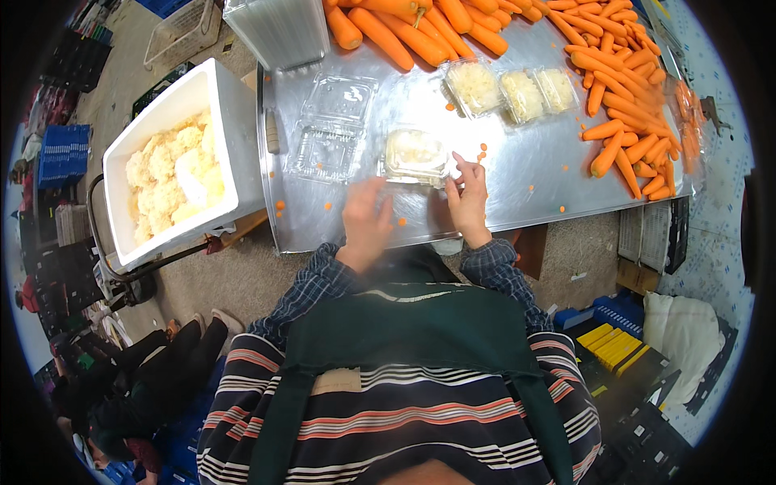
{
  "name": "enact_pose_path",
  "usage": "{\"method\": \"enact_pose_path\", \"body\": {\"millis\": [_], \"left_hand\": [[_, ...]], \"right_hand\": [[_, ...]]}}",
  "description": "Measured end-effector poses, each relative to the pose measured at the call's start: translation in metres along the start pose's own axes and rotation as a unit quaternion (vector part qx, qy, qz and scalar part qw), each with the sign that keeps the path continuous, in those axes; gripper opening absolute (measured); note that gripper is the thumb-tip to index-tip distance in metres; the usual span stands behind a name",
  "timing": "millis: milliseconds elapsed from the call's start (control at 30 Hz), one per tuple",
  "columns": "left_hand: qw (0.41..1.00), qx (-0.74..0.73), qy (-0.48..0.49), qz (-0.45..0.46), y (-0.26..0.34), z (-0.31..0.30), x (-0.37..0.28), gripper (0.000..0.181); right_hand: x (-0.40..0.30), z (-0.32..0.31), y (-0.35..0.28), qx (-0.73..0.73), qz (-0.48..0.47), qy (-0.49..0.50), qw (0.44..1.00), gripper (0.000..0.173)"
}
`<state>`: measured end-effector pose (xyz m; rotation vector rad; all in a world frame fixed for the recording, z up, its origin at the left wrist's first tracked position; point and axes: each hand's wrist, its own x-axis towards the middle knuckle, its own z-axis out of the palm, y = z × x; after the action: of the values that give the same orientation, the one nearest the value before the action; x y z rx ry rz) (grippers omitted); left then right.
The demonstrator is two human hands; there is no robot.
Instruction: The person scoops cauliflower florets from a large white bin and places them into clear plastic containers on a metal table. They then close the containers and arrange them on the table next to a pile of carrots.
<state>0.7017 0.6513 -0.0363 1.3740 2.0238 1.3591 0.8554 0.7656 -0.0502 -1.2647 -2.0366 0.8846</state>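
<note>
A clear plastic clamshell box of pale shredded food sits lidded on the metal tabletop before me. My right hand is at its right front corner, thumb and fingers apart, not closed around it. Just off the box's left front corner is my left hand, blurred by motion, with nothing visible in it. To the left lies an empty clamshell box, its lid folded back. Three filled clamshell boxes stand in a row farther back on the right.
A white foam bin with pale shredded food and a white object inside stands left of the metal table. Stacked clear containers, a tool handle and piles of carrots occupy the table. A co-worker is behind left.
</note>
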Motion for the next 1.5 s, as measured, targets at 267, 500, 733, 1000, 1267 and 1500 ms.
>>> {"method": "enact_pose_path", "body": {"millis": [267,500,733,1000,1267,1500], "left_hand": [[0.882,-0.295,-0.016,-0.366,-0.028,0.03,0.021,0.034],[0.809,-0.392,-0.037,-0.437,-0.031,0.026,0.026,0.012],[0.865,-0.364,-0.042,-0.343,-0.025,0.026,0.022,0.008],[0.943,-0.293,-0.097,-0.124,0.008,-0.004,0.053,0.026],[0.957,-0.142,0.153,-0.202,-0.09,-0.192,0.051,0.027],[0.937,0.25,0.107,-0.219,-0.295,-0.299,0.038,0.035]], "right_hand": [[0.002,-0.007,0.032,0.272,0.288,-0.161,0.904,0.017],[-0.012,-0.014,0.033,0.34,0.321,-0.183,0.865,0.007],[-0.033,-0.02,0.013,0.402,0.295,-0.109,0.86,0.009],[-0.02,-0.064,0.032,0.552,0.298,-0.001,0.779,0.006],[0.002,-0.072,0.039,0.526,0.34,0.1,0.773,0.029],[0.068,0.009,-0.042,0.36,0.223,0.023,0.906,0.023]]}}
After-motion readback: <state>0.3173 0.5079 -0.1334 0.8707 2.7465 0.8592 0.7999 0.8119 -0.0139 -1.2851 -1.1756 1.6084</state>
